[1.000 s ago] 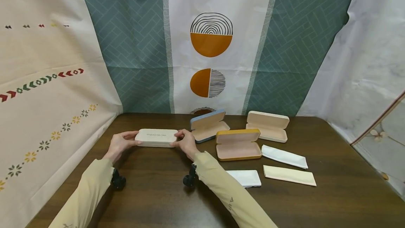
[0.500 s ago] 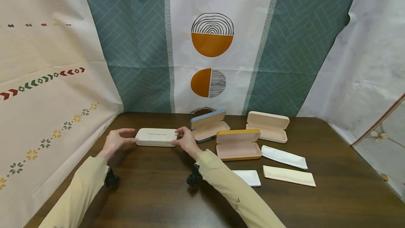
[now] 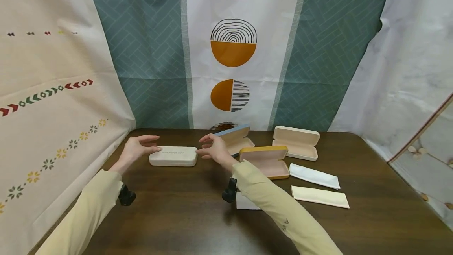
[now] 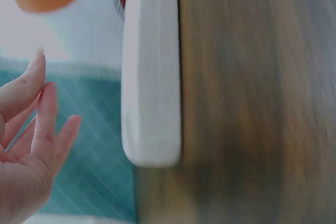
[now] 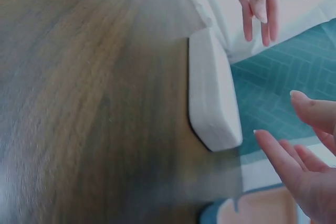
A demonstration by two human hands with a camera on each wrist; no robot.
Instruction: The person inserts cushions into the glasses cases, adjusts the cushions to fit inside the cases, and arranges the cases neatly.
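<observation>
A closed white glasses case (image 3: pixel 173 156) with small print on its lid lies on the dark wooden table. My left hand (image 3: pixel 136 150) hovers at its left end, fingers spread and holding nothing. At the other end my right hand (image 3: pixel 215 149) is raised, its fingers loosely bent and apart from the case. In the left wrist view a gap shows between the left hand (image 4: pixel 31 140) and the white case (image 4: pixel 152 77). The right wrist view likewise shows the right hand (image 5: pixel 304 156) off the case (image 5: pixel 212 93).
Right of the hands stand three opened glasses cases: a blue one (image 3: pixel 231 133) partly behind the right hand, a yellow one (image 3: pixel 263 160) and a cream one (image 3: pixel 296 143). Folded cloths lie nearer: a white one (image 3: pixel 314 176), a pale yellow one (image 3: pixel 320 196) and another white one (image 3: pixel 245 202) under the right sleeve.
Both hands held the case's ends a second ago. The left hand let go first, then the right; both have lifted away. The case stays on the table, closed.
</observation>
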